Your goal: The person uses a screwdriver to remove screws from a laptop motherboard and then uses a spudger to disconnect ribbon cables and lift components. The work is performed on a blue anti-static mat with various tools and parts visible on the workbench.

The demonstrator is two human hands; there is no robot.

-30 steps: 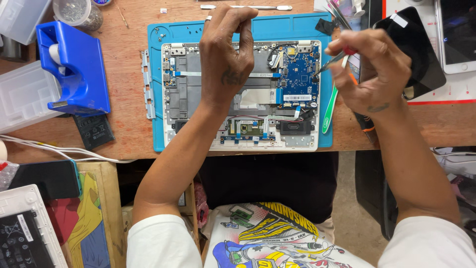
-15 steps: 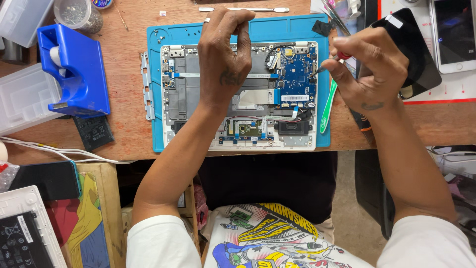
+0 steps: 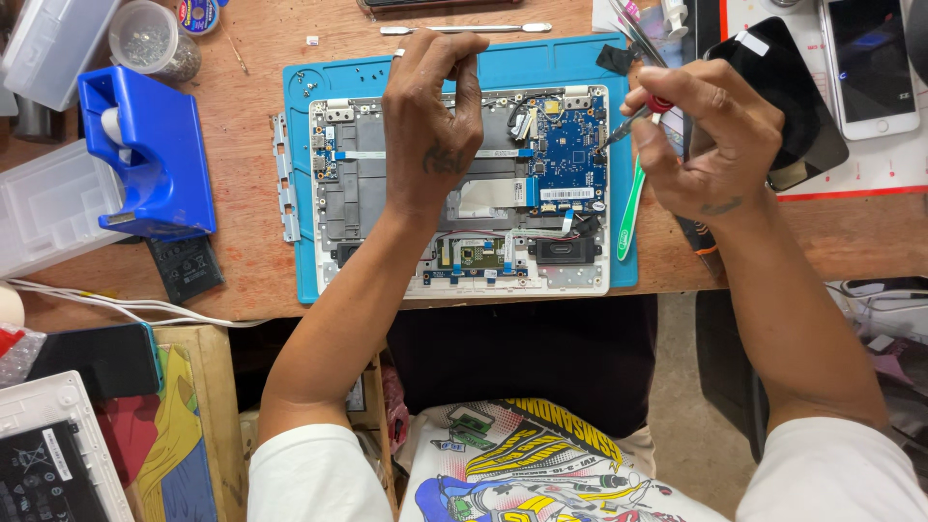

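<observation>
An opened white laptop chassis (image 3: 387, 193) lies on the blue mat's middle, steadied by the left hand (image 3: 430, 116). A red-capped screwdriver (image 3: 633, 121) is pinched in the right hand (image 3: 710, 135) at the blue circuit board's (image 3: 570, 155) right edge; a screw seems under work, so steady vertical pressure is judged needful.

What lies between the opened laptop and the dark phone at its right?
In the head view, the right hand with its screwdriver, and a green tool, lie between the laptop and the phone.

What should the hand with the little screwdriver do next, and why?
Probably turn the screwdriver gently. The right hand holds its tip at the blue circuit board's edge, and the left hand rests on the opened laptop, steadying it.
</observation>
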